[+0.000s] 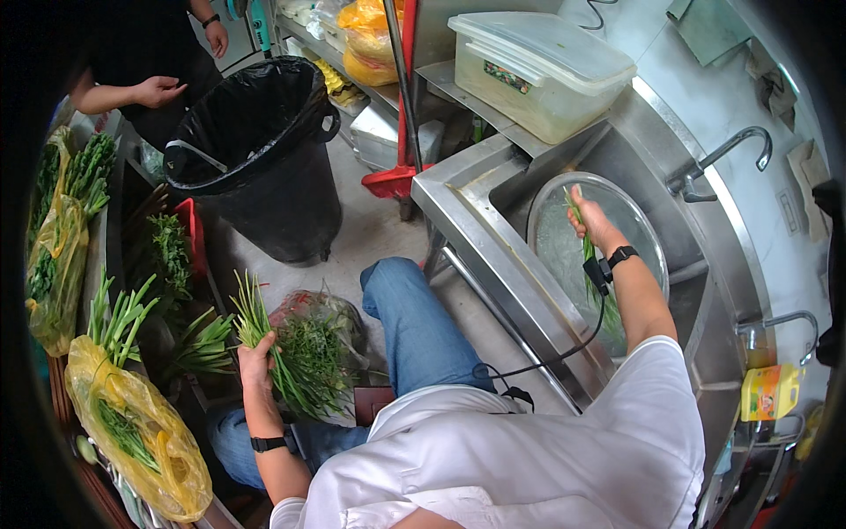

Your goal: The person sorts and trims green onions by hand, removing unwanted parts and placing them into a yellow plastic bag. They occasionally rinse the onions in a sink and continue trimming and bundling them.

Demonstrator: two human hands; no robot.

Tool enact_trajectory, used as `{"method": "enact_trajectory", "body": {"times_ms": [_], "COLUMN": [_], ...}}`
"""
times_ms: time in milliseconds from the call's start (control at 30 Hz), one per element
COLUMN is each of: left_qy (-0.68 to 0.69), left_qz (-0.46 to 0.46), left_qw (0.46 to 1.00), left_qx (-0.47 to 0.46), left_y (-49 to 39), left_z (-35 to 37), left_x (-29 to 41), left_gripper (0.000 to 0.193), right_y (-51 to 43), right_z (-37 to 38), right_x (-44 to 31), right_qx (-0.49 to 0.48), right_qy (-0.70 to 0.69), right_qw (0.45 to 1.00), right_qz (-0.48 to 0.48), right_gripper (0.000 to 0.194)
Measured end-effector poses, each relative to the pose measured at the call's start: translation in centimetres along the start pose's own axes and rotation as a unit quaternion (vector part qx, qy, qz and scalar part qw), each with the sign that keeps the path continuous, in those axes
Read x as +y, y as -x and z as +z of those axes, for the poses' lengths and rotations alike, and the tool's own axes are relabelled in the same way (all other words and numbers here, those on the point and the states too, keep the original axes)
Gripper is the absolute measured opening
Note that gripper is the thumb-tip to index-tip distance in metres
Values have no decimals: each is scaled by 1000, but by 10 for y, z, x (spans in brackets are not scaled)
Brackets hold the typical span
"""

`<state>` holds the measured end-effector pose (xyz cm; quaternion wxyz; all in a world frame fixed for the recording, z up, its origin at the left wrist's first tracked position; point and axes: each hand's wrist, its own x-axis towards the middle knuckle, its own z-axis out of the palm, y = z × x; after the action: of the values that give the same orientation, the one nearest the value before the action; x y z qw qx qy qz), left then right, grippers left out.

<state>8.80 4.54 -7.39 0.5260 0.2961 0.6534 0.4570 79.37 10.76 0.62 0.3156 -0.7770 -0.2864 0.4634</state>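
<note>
My left hand (256, 360) grips a thick bunch of thin green stalks (301, 370), possibly chives, by their pale ends. Its leafy part hangs down over a clear plastic bag (324, 304) of greens on the floor. Over the sink on the right, my right hand (593, 221) is closed around a smaller bunch of similar stalks (590, 254). The lower leaves of that bunch trail into a round metal basin (538, 192) of water. Fingers hide the middle of both bunches. A black strap with a cable circles my right wrist.
A black lined waste bin (277, 218) stands ahead, with another person's hand (158, 91) beyond it. A red broom (393, 180) leans near the steel sink (462, 192). One lidded plastic box (535, 86) sits at its back. Yellow bags of greens (142, 430) line the left.
</note>
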Motion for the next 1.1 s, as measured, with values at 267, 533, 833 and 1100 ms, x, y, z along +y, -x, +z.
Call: {"method": "enact_trajectory", "body": {"times_ms": [267,533,833,1100], "left_qy": [-8,10,-13,-21], "left_qz": [-3,2,-6,-10], "left_qw": [1000,1000,1000,1000], "left_qx": [-13,-10,-14,-1], "left_y": [-4,0,0,-6], "left_z": [-2,2,3,2], "left_x": [-3,-2,1,-6], "left_gripper": [13,13,17,14], "right_y": [2,8,-9,-37], "right_z": [2,25,-29,4], "right_x": [10,2,-1,57], "right_qx": [77,-16,205,45], "right_qy": [139,173,372,391], "right_qw": [977,965,898,901], "right_qz": [-144,-195,-115,-184], "right_gripper": [55,23,65,51]}}
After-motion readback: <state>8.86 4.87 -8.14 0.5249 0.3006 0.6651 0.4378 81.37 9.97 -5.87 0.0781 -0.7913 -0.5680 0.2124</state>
